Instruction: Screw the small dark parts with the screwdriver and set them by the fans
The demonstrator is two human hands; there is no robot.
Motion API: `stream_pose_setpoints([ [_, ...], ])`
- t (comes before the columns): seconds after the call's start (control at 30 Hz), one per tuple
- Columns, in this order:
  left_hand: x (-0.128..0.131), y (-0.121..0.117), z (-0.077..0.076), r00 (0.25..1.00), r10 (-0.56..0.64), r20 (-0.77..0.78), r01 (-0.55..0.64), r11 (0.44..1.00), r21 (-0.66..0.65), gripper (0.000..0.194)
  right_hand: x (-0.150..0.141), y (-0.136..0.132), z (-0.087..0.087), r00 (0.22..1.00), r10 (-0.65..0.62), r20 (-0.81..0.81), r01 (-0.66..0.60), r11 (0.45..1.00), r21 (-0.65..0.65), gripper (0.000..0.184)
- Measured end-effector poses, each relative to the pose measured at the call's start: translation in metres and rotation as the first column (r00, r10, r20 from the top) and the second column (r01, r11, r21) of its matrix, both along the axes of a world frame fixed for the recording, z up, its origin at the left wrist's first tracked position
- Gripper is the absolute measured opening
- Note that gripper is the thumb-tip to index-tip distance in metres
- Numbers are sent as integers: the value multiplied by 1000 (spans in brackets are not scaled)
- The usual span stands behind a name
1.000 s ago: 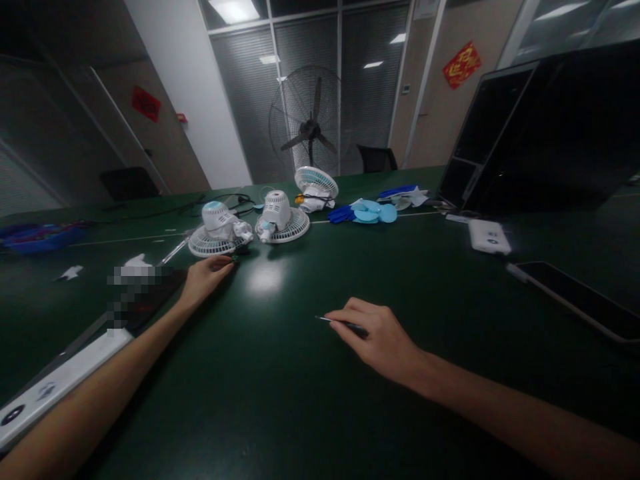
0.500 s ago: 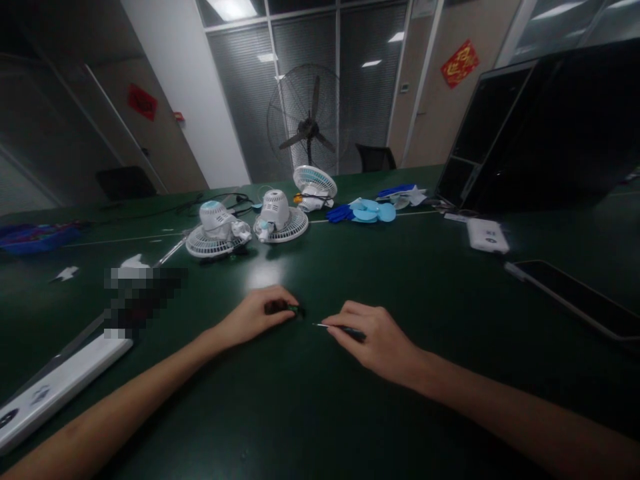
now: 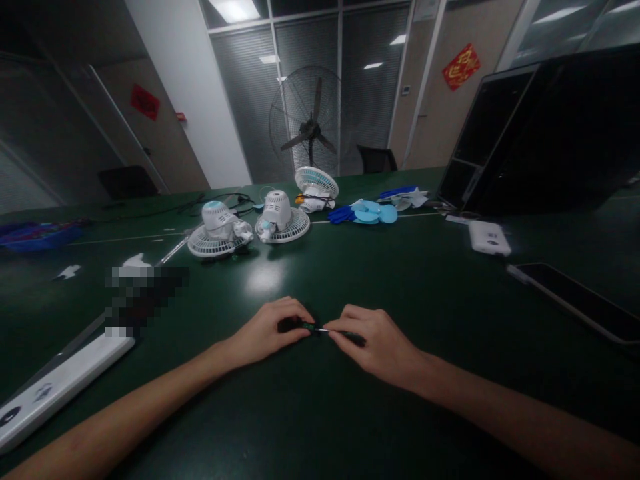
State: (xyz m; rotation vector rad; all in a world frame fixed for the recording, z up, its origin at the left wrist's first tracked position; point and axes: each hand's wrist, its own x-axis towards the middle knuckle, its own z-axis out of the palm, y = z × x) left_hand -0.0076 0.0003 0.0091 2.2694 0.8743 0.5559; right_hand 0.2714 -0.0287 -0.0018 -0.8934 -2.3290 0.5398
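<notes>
The slim dark-handled tool (image 3: 354,337) sat gripped in the right hand (image 3: 383,340), between thumb and fingers, metal tip pointing left. The smaller green piece (image 3: 309,327) was pinched between fingertips of the left hand (image 3: 270,327), near that tip; contact was indistinct.

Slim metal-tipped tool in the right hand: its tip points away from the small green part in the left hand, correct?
Not away: in the head view, the slim metal-tipped tool in the right hand points toward the small green part in the left hand.
</notes>
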Motion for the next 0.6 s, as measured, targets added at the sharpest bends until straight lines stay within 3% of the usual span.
stream_pose_setpoints([
  [0.37,6,0,-1,998,-59,23,59,998,12,17,-4,6,-1,995,9,-101,-12,999,-34,25],
  [0.6,5,-3,1,1000,-23,5,23,999,31,16,-1,1,2,995,-38,-87,35,999,-38,21],
])
